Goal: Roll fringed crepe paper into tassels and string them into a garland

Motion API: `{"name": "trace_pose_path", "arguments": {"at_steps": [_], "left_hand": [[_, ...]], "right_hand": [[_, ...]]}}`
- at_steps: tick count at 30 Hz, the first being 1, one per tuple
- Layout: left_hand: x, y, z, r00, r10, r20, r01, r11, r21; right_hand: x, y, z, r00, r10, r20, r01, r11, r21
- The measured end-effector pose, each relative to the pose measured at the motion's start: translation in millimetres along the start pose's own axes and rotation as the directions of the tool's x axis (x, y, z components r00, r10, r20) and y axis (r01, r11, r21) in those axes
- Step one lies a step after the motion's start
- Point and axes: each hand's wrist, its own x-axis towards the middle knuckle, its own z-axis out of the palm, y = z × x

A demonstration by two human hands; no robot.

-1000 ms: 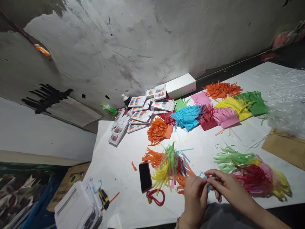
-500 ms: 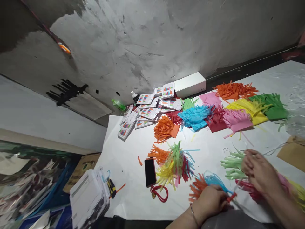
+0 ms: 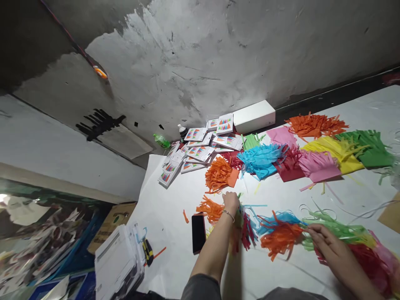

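Leaving the orange-and-blue bundle (image 3: 279, 238), my left hand (image 3: 230, 203) is now reaching to the mixed-colour bundle (image 3: 211, 209) just right of the phone (image 3: 198, 234), while my right hand (image 3: 328, 242) is shifting down to the narrow end of the one just released. Across the white worktop (image 3: 168, 208), beyond the phone, the long white box (image 3: 254, 116) is sitting behind the picture packets (image 3: 200, 153), and fringed papers (image 3: 261, 161) are stretching off to the right. Well right of the phone, green streamers (image 3: 340, 227) are spreading beside my right hand. The orange-and-blue bundle is lying between the phone and that hand, its strands fanning phoneward, and my right fingertips are pinching its end. My left fingers are curling down over the mixed bundle; I cannot tell whether they are gripping strands. I am judging the step as steadying one bundle while getting at the other; the next move is calling for a gentle, close pinch that is sparing the thin strips. Left of the phone, a small orange scrap (image 3: 185, 216) is lying loose.
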Motion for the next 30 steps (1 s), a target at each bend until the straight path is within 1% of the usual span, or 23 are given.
{"name": "trace_pose_path", "arguments": {"at_steps": [2, 4, 6, 8, 9, 10, 11, 12, 13, 14, 16, 17, 18, 19, 21, 23, 25, 26, 28, 30], "left_hand": [[-7, 1, -7.8, 1.000, 0.027, 0.008, -0.026, 0.999, -0.037], [-26, 3, -19.7, 0.997, 0.075, 0.010, -0.073, 0.992, -0.105], [-54, 7, -33.3, 0.992, 0.126, 0.024, -0.119, 0.975, -0.189], [-89, 13, -44.5, 0.987, 0.148, 0.060, -0.116, 0.923, -0.368], [-107, 18, -48.1, 0.986, 0.139, 0.093, -0.066, 0.833, -0.549], [-125, 24, -50.2, 0.984, 0.120, 0.132, 0.008, 0.709, -0.705], [-142, 30, -50.5, 0.979, 0.100, 0.180, 0.091, 0.576, -0.812], [-157, 36, -49.5, 0.969, 0.086, 0.233, 0.171, 0.447, -0.878], [-170, 42, -47.2, 0.957, 0.078, 0.281, 0.238, 0.346, -0.907], [-180, 48, -44.1, 0.944, 0.077, 0.321, 0.291, 0.265, -0.919], [-194, 57, -37.1, 0.923, 0.087, 0.374, 0.359, 0.152, -0.921], [-199, 59, -33.8, 0.915, 0.092, 0.392, 0.381, 0.121, -0.917], [-202, 61, -31.1, 0.911, 0.089, 0.402, 0.392, 0.106, -0.914], [-204, 62, -29.0, 0.913, 0.080, 0.400, 0.391, 0.114, -0.913], [-206, 62, -27.0, 0.929, 0.046, 0.366, 0.353, 0.184, -0.918], [-207, 62, -26.8, 0.962, 0.006, 0.275, 0.260, 0.303, -0.917], [-208, 62, -26.9, 0.988, 0.006, 0.156, 0.138, 0.421, -0.896], [-208, 63, -26.7, 0.995, 0.018, 0.100, 0.080, 0.462, -0.883], [-209, 64, -25.7, 0.998, 0.053, 0.023, -0.008, 0.512, -0.859], [-210, 65, -24.2, 0.998, 0.066, 0.001, -0.035, 0.532, -0.846]], "right_hand": [[-2, -1, 5, 0.999, -0.006, 0.035, 0.007, 0.999, -0.036], [-2, 0, 6, 0.999, -0.020, 0.036, 0.023, 0.996, -0.087], [0, -3, 4, 0.997, -0.054, 0.057, 0.061, 0.988, -0.139], [-1, -12, 4, 0.989, -0.099, 0.106, 0.115, 0.981, -0.158], [-2, -20, 5, 0.982, -0.126, 0.139, 0.147, 0.977, -0.153], [-5, -30, 7, 0.972, -0.151, 0.178, 0.177, 0.974, -0.141], [-9, -42, 10, 0.958, -0.179, 0.225, 0.210, 0.970, -0.124], [-13, -54, 13, 0.937, -0.208, 0.281, 0.245, 0.964, -0.104], [-17, -66, 16, 0.910, -0.240, 0.338, 0.282, 0.956, -0.080], [-21, -76, 19, 0.881, -0.271, 0.388, 0.317, 0.946, -0.060], [-27, -91, 24, 0.839, -0.322, 0.439, 0.378, 0.925, -0.044], [-30, -94, 26, 0.833, -0.335, 0.440, 0.395, 0.917, -0.050], [-32, -95, 26, 0.837, -0.337, 0.430, 0.400, 0.914, -0.061], [-34, -95, 26, 0.846, -0.331, 0.417, 0.394, 0.916, -0.072], [-37, -90, 24, 0.868, -0.308, 0.388, 0.364, 0.928, -0.077], [-40, -85, 21, 0.880, -0.296, 0.372, 0.347, 0.935, -0.077], [-42, -82, 19, 0.880, -0.297, 0.371, 0.352, 0.932, -0.089], [-43, -82, 18, 0.880, -0.298, 0.371, 0.357, 0.929, -0.100], [-44, -82, 19, 0.883, -0.299, 0.362, 0.363, 0.924, -0.124], [-45, -83, 19, 0.891, -0.301, 0.341, 0.364, 0.921, -0.138]]}}
